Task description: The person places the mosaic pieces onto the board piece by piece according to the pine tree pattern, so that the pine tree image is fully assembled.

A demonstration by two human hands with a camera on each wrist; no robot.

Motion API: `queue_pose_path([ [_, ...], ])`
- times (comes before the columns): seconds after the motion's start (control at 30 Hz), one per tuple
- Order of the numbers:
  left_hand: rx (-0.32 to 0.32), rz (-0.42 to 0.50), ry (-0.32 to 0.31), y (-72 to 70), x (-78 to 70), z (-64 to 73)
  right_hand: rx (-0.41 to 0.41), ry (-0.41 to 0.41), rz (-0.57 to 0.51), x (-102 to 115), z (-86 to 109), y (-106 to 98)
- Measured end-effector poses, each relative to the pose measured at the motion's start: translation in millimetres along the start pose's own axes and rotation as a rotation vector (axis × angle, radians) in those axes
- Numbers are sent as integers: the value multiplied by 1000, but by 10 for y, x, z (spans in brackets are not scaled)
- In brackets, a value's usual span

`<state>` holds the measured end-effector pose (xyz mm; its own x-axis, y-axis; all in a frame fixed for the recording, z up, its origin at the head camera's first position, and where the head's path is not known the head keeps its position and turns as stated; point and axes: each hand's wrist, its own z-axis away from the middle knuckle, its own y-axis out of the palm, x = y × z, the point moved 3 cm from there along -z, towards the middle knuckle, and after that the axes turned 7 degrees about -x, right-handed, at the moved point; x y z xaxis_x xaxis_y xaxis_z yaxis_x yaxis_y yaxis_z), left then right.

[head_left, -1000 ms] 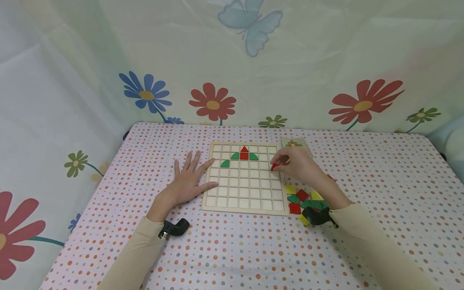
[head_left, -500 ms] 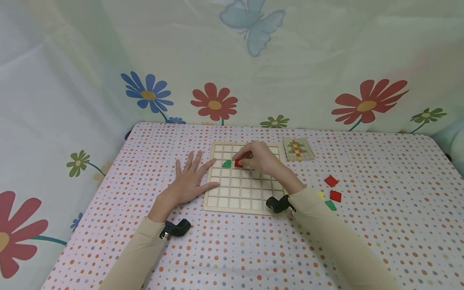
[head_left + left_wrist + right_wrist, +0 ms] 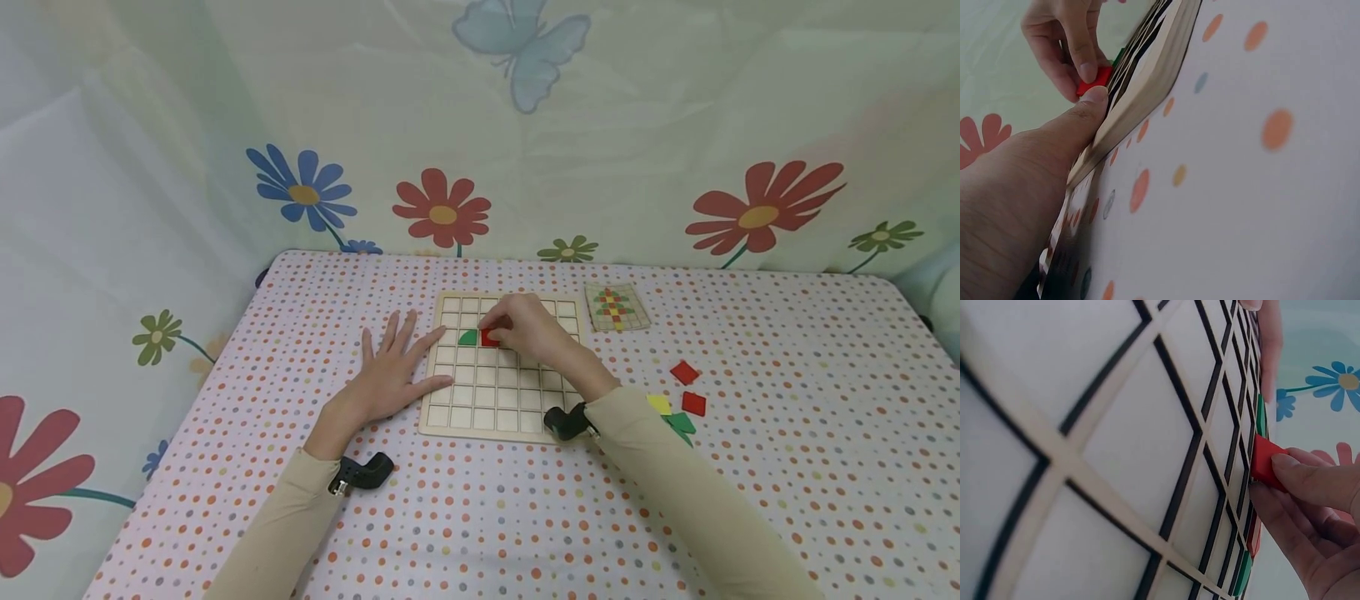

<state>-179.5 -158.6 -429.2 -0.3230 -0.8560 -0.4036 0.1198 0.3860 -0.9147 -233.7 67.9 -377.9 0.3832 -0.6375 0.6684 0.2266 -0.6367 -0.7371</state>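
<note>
Pinching the red square (image 3: 1266, 461) between thumb and fingers, the right hand (image 3: 528, 329) has it tilted over the far half of the board (image 3: 480, 434), just right of a green piece (image 3: 468, 337); gripping one side probably leaves the other free to line up with a cell. And the left hand (image 3: 386, 379): fingers straight, spread, grasping nothing, resting over the board's left edge, likely to stop it sliding. Far right, the picture card (image 3: 617, 308) lies beside the board, seemingly for easy viewing.
</note>
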Motion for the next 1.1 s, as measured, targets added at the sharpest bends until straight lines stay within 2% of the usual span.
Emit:
queue_pose_path([
  [0.27, 10, -10, 0, 6, 19, -9, 47, 11, 47, 20, -17, 0],
  [0.4, 17, -15, -8, 7, 31, -10, 59, -30, 86, 48, -27, -5],
  [0.57, 19, -1, -5, 1, 18, -10, 57, -63, 118, 73, -39, -5],
  [0.9, 10, -9, -5, -3, 11, -7, 50, -34, 122, 108, -90, 60],
  [1.1, 12, -6, -7, 2, 4, -9, 22, -43, 125, 117, -58, 77],
])
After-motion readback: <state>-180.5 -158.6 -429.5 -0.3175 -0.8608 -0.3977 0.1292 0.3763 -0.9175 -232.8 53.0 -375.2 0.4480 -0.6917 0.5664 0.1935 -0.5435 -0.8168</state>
